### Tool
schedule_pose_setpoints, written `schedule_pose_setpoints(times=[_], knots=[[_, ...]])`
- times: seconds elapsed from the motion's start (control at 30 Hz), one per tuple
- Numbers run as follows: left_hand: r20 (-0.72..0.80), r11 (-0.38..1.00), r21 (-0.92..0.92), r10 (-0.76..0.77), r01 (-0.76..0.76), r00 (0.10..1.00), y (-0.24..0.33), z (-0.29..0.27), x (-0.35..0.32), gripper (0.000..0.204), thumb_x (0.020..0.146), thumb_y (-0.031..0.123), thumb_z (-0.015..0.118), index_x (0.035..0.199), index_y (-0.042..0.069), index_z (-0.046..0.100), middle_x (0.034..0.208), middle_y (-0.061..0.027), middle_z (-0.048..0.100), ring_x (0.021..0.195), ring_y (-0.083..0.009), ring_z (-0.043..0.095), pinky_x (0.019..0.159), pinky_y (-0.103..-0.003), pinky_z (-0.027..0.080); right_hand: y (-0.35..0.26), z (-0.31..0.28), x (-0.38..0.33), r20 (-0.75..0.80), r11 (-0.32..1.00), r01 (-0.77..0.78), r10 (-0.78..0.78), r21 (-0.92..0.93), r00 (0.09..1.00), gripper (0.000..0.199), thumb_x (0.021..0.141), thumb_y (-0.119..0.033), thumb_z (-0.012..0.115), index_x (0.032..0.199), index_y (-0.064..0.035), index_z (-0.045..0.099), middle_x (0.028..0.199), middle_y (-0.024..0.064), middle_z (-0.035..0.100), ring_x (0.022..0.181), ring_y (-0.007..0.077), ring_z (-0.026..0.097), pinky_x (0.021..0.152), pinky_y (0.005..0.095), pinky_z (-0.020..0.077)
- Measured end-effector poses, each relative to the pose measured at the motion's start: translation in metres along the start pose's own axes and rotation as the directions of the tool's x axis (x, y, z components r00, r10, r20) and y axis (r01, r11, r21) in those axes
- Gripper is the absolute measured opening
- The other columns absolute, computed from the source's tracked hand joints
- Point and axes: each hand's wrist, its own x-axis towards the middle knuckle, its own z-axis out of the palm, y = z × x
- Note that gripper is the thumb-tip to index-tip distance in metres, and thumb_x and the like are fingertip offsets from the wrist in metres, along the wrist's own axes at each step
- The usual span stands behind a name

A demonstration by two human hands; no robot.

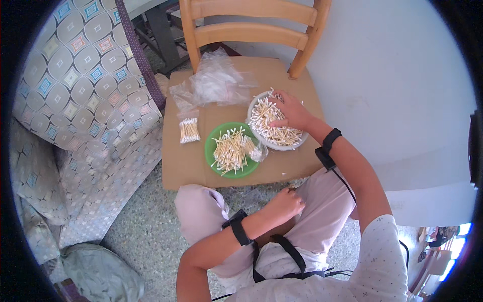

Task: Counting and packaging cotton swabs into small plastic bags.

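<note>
My right hand reaches over the white bowl, which is heaped with loose cotton swabs. Its thumb and fingers are spread apart and touch the pile. Low over my lap, my left hand is closed with its fingers curled; whether it holds anything is hidden. Left of the white bowl stands a green bowl with more cotton swabs lying crisscross. A clear bag of swabs rests on its right rim. Farther left lies a small clear bag packed with neatly lined-up swabs.
Everything stands on a wooden chair's seat, covered with brown cardboard. Clear plastic bags lie heaped near the backrest. A patterned cloth-covered seat stands left, a pale wall right. A grey-green bag lies on the floor.
</note>
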Motion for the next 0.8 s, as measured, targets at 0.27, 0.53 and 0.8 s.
schedule_pose_setpoints(times=[0.27, 0.53, 0.8], knots=[[0.085, 0.999, 0.002, -0.038, 0.038, 0.996, -0.008, 0.013, 0.004, 0.006, 0.079, 0.016, 0.062, 0.079, 0.011, 0.065, 0.077, -0.0036, 0.065, 0.083, -0.0212, 0.065, 0.074, -0.038, 0.049, -0.007, -0.019, -0.002, 0.011, 0.998, -0.002, 0.001, 0.058, 1.000, 0.088, 0.074, -0.061, 0.073, 0.143, -0.0126, 0.047, 0.146, 0.0218, 0.039, 0.135, 0.0417, 0.037, 0.113, 0.0496, 0.0291], [0.108, 1.000, 0.003, -0.032, 0.031, 0.994, -0.010, 0.017, 0.005, 0.006, 0.078, 0.015, 0.062, 0.078, 0.012, 0.066, 0.078, -0.0047, 0.066, 0.082, -0.0224, 0.067, 0.073, -0.039, 0.050, -0.020, -0.031, -0.013, -0.066, 0.990, 0.094, -0.087, 0.107, 0.994, 0.090, 0.073, -0.051, 0.076, 0.149, -0.0169, 0.041, 0.156, 0.0148, 0.031, 0.145, 0.0384, 0.025, 0.119, 0.0502, 0.0212], [0.102, 0.996, -0.022, -0.080, 0.082, 0.992, -0.002, 0.030, -0.001, 0.008, 0.077, 0.016, 0.062, 0.076, 0.011, 0.068, 0.078, -0.0062, 0.066, 0.080, -0.0242, 0.065, 0.070, -0.041, 0.050, -0.058, -0.012, -0.011, 0.017, 0.991, 0.103, -0.101, -0.081, 0.995, 0.081, 0.069, -0.026, 0.082, 0.143, -0.0244, 0.048, 0.152, 0.0144, 0.037, 0.136, 0.0377, 0.037, 0.114, 0.0482, 0.0295]])
